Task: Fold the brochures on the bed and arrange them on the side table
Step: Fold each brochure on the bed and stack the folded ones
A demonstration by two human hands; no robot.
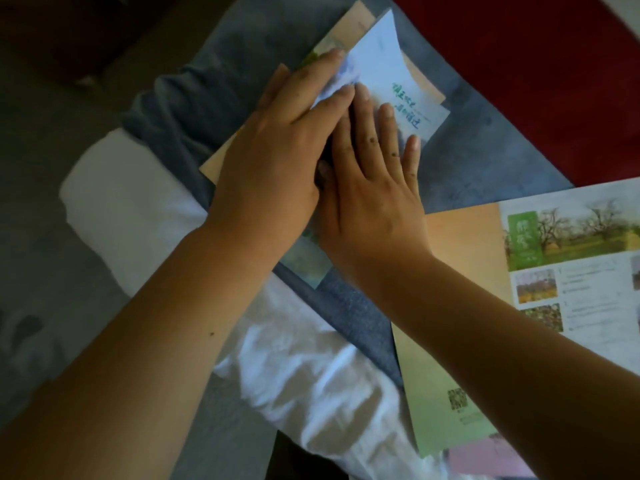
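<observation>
Head view: the brochure being folded (388,81) lies on a blue-grey blanket (478,161) spread over the bed's white sheet (298,372), straight ahead of the person. Both hands lie on it. The left hand (273,168) is flat with its fingers straight, pressing the upper panel down. The right hand (374,195) is flat too, fingers straight and slightly spread, with its inner fingers tucked under the left hand's fingertips. Neither hand grips anything.

The brochure looks like thin, light, glossy paper. Its white panel with green lettering curls up at the free far corner, so it will likely spring open unless the crease is pressed hard. On the soft blanket it could also slide or buckle. A good hold would be one palm pinning the middle while the other hand's fingers run along the folded edge. To carry it, pinching it near the crease seems safest.

Its long axis appears to run diagonally, from the lower left near the left wrist up to the upper right, away from the person. A tan panel shows beneath the white one.

An unfolded brochure (568,268) with orchard photos lies open to the right, partly under the right forearm. The side table is not in view.
</observation>
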